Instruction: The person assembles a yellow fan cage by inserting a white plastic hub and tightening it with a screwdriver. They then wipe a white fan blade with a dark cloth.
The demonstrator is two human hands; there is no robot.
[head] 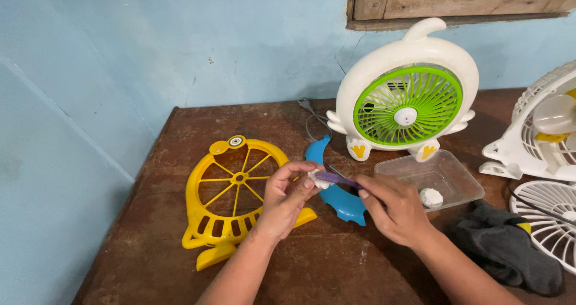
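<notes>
My left hand (287,196) pinches a small white plastic part (319,179) between thumb and fingertips above the table. My right hand (393,208) holds a thin tool with a purple handle (333,178), its tip against the white part. Just below the hands lies a blue curved plastic piece (339,199). A yellow fan grille shaped like a fish (231,196) lies flat to the left of my left hand.
A white fan with a green grille (407,104) stands at the back. A clear plastic tray (457,179) holds a small white piece (431,197). A dark cloth (507,250) and white fan parts (549,161) lie at the right. The brown table (336,269) meets a blue wall.
</notes>
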